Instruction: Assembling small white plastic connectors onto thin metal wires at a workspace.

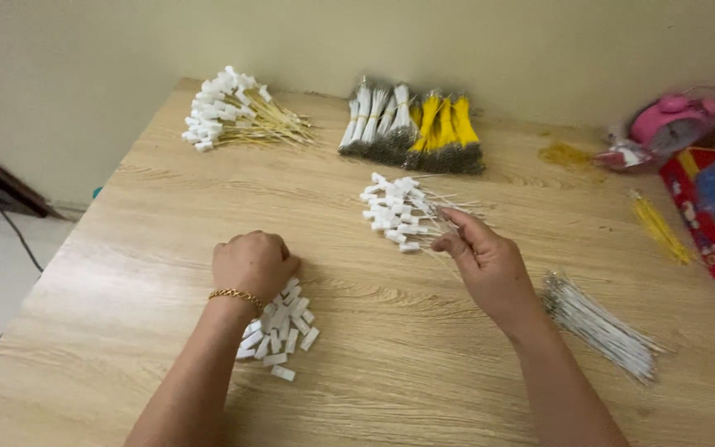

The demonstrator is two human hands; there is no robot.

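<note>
1. Judging from how things lie on the wooden bench (391, 364), the work of fitting white plastic caps onto thin wires looks partly done: two piles of capped pieces lie finished, and loose parts remain.
2. Capped yellow wires (233, 116) form one pile at the far left of the bench; capped white wires (399, 213) form a second pile near the middle, just beyond the right hand.
3. One heap of loose white caps (285, 331) lies under and beside the left hand, roughly two dozen, too crowded to count exactly.
4. One sheaf of bare white wires (602, 327) lies right of the right forearm; a smaller bunch of bare yellow wires (662, 228) lies further right.
5. Tied bundles (411, 128) stand at the far edge: about four white and about three yellow.
6. The left hand (251, 263) is curled into a closed grip over the caps; whether it holds one I cannot tell.
7. The right hand (482, 263) has its grip pinched together on a thin white wire at the edge of the middle pile.
8. A pink toy-like object (672, 120) sits at the far right.
</note>
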